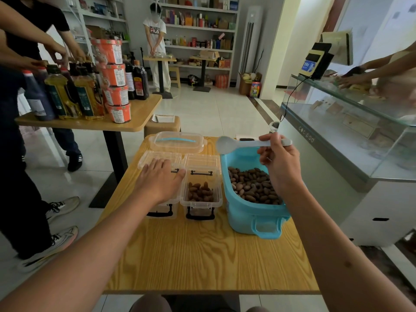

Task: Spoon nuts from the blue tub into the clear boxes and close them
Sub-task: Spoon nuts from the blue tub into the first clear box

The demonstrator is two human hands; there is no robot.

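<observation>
pale spoon (pixel 227 145) above blue tub (pixel 252 212) rim

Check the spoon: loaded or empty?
Empty. The spoon, held in the right hand above the tub, shows a bare bowl.

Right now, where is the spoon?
In the head view the spoon is held in the right hand, up above the far end of the blue tub, with its empty bowl pointing left toward the tub's clear lid.
</observation>
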